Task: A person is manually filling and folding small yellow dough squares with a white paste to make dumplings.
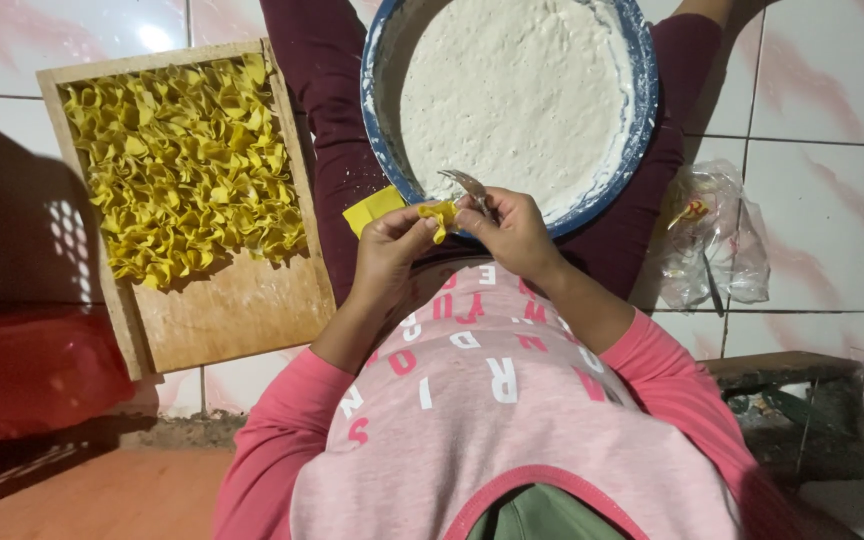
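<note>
My left hand (389, 248) and my right hand (515, 232) meet in front of my chest and pinch a small folded yellow dough wrapper (439, 215) between their fingertips. My right hand also grips a metal spoon (470, 187) whose bowl points up over the rim of a big blue bowl (642, 110) of white filling resting on my lap. A flat yellow wrapper (372, 208) lies on my leg just left of my hands.
A wooden tray (237, 310) at the left holds several folded yellow dumplings (182, 160) packed in its upper part. A crumpled clear plastic bag (717, 235) lies on the white tiled floor at the right. A red object (22, 370) sits at far left.
</note>
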